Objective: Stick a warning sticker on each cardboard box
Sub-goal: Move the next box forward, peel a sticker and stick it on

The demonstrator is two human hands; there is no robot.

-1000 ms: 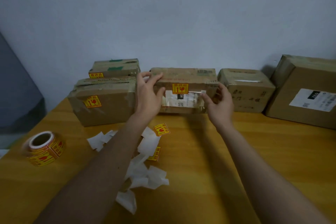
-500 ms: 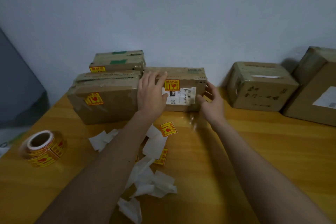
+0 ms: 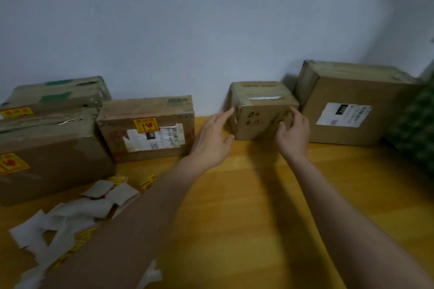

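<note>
Yellow wooden desk against a pale blue-grey wall; dark green patterned object at far right edge.

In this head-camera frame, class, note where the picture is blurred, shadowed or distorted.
Head view: dim, soft overall; the handwriting on the small box is smeared, both forearms cast dark shadows on the table, and the wall darkens toward the right corner, where wide-angle bending tilts the large box.

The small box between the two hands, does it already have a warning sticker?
Not on its visible faces: the small box shows only dark writing and tape, no yellow sticker.
</note>
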